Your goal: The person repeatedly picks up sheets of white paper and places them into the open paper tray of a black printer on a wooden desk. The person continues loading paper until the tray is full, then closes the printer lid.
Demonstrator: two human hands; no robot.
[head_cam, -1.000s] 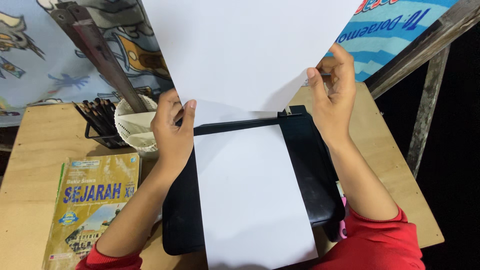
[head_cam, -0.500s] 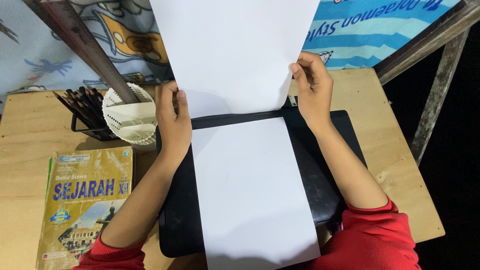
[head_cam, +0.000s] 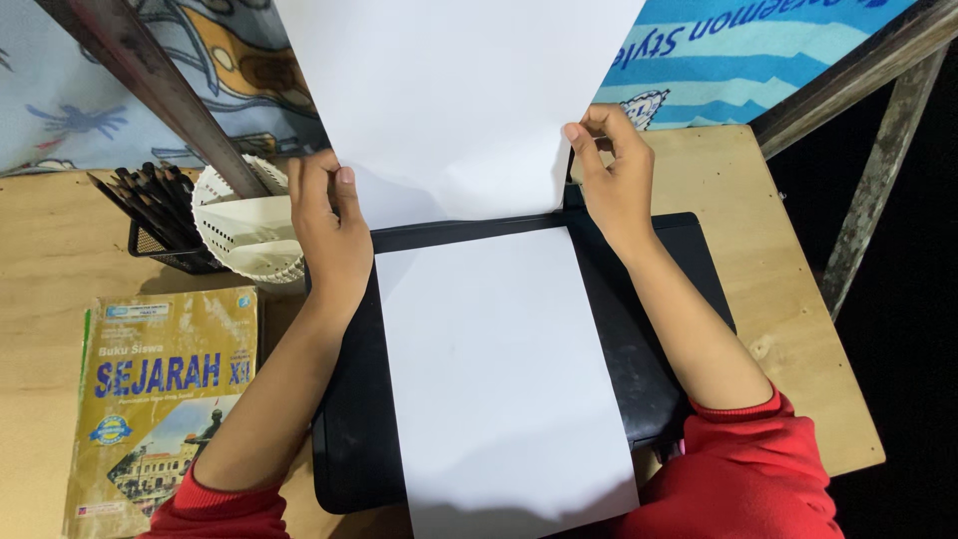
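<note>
Nearest the camera, a flat white sheet (head_cam: 504, 379) lay on the black printer (head_cam: 654, 339), its near edge hanging past the printer's front. Left of the printer sat a worn yellow textbook (head_cam: 160, 409) on the wooden table (head_cam: 40, 250). Farther back, at the printer's rear slot, both hands held a second white sheet (head_cam: 454, 100) upright — the left hand (head_cam: 329, 240) pinching its left edge between thumb and fingers, the right hand (head_cam: 611, 180) pinching the right edge, fingers curled close together. The sheet looked light and limp, likely to bend or crease if gripped hard, so its side edges near the bottom seemed the sensible hold. Behind the printer's left corner stood a white perforated cup (head_cam: 249, 235) and a black mesh holder of dark pencils (head_cam: 150, 205) — beyond them, a printed cloth (head_cam: 758, 50).
</note>
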